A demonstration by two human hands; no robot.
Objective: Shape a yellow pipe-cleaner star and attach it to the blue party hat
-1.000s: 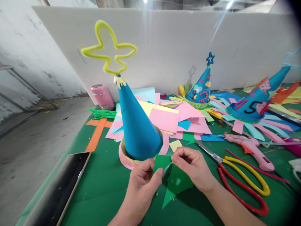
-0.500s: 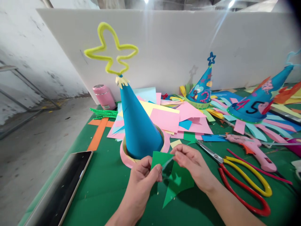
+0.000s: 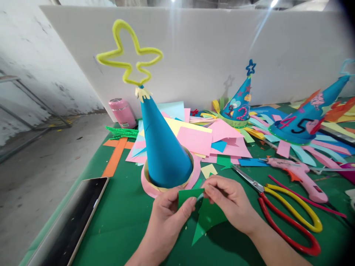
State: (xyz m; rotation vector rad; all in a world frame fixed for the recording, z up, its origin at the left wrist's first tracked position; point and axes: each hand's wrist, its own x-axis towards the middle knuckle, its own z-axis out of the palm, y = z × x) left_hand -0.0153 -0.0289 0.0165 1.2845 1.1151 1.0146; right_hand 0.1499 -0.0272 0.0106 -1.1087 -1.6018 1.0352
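A green paper cutout is pinched between both my hands just above the green table. My left hand grips its upper left part with thumb and fingers closed. My right hand pinches its top edge from the right. Just behind my hands stands a tall blue paper cone hat with a pink and yellow brim and a yellow pipe-cleaner star on its tip.
Red and yellow scissors and a pink glue gun lie to the right. Coloured paper sheets and two decorated blue hats sit at the back. A tablet lies at the table's left edge, a pink bottle behind.
My hands have drawn closer together on the green cutout, its upper flap folded down lower. The cone hat has not moved.
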